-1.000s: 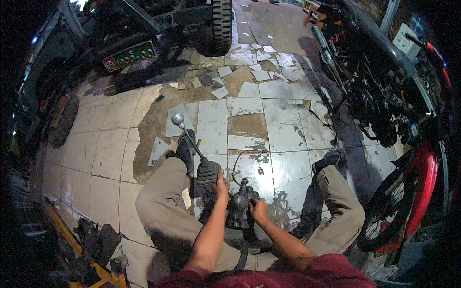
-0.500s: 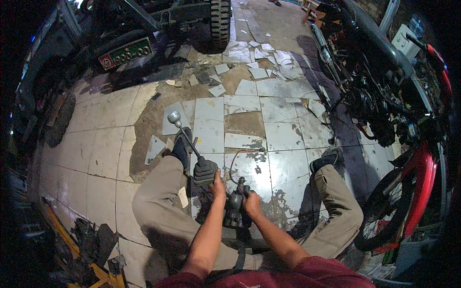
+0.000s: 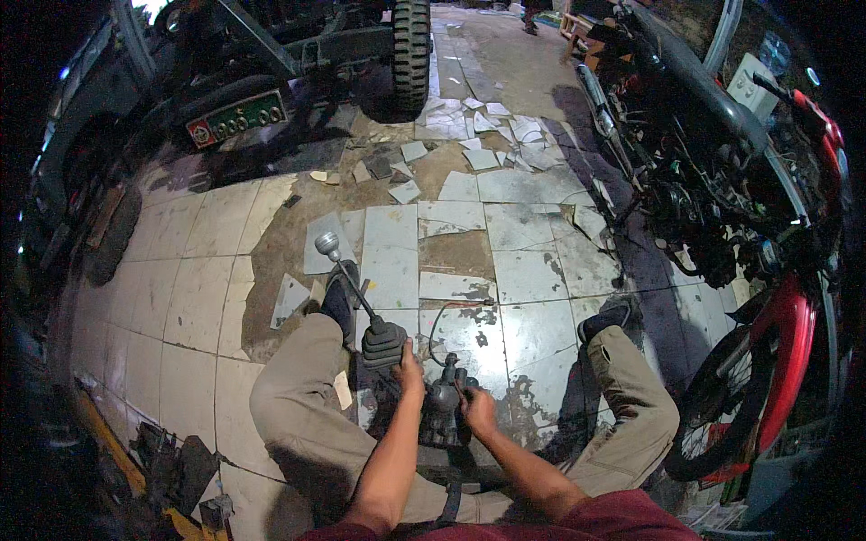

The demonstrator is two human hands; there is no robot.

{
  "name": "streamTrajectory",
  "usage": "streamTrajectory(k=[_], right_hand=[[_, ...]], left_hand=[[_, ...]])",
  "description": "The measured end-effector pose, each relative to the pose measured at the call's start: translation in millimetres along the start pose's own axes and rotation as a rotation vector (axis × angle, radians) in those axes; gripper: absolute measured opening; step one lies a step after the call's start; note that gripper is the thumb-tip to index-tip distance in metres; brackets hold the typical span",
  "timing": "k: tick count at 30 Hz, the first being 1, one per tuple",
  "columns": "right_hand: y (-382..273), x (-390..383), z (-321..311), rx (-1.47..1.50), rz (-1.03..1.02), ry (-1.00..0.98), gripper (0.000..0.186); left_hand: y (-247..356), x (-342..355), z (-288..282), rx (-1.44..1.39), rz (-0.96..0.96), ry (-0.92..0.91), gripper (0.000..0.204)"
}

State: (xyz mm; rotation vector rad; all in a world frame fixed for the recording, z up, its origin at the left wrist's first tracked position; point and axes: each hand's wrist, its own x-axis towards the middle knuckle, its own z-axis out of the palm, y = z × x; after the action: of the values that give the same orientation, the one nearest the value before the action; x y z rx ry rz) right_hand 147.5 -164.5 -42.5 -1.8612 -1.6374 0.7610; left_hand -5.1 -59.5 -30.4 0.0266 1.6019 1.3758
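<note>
A gear lever with a silver knob [image 3: 327, 244] and ribbed rubber boot [image 3: 382, 345] tilts up and left from a dark metal housing [image 3: 442, 403] between my bent legs. My left hand [image 3: 409, 374] is closed at the lower right of the boot; what lies under its fingers is partly hidden. My right hand [image 3: 476, 409] is closed at the housing's upper right, against a short cylindrical part; whatever it holds is too small to make out. A thin curved cable or hose [image 3: 436, 325] arches over the floor just beyond the housing.
A vehicle underside with a treaded tyre [image 3: 410, 63] and plate is at the top left. A dark motorbike [image 3: 686, 180] and a red mudguard over a spoked wheel [image 3: 787, 361] line the right. Broken tiles [image 3: 478, 158] litter the floor. Yellow metal equipment [image 3: 126, 451] lies lower left.
The view has shifted a little, so the floor and lever sit lower than half a second ago. My right hand has edged left along the housing over the last second. Both hands stay closed.
</note>
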Motion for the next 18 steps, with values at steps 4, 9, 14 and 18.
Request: streamTrajectory(k=[4,9,14,18], right_hand=[[11,12,20,-0.084,0.053,-0.002,0.021],[34,0,19,0.000,0.031,0.011,0.021],[15,4,16,-0.030,0.106,0.014,0.019],[2,3,8,-0.056,0.050,-0.008,0.017]], left_hand=[[-2,1,2,0.010,0.049,-0.018,0.036],[-13,14,0,-0.039,0.049,-0.087,0.032],[-20,26,-8,0.047,-0.006,-0.054,0.043],[-26,39,-9,0.107,0.037,0.047,0.053]])
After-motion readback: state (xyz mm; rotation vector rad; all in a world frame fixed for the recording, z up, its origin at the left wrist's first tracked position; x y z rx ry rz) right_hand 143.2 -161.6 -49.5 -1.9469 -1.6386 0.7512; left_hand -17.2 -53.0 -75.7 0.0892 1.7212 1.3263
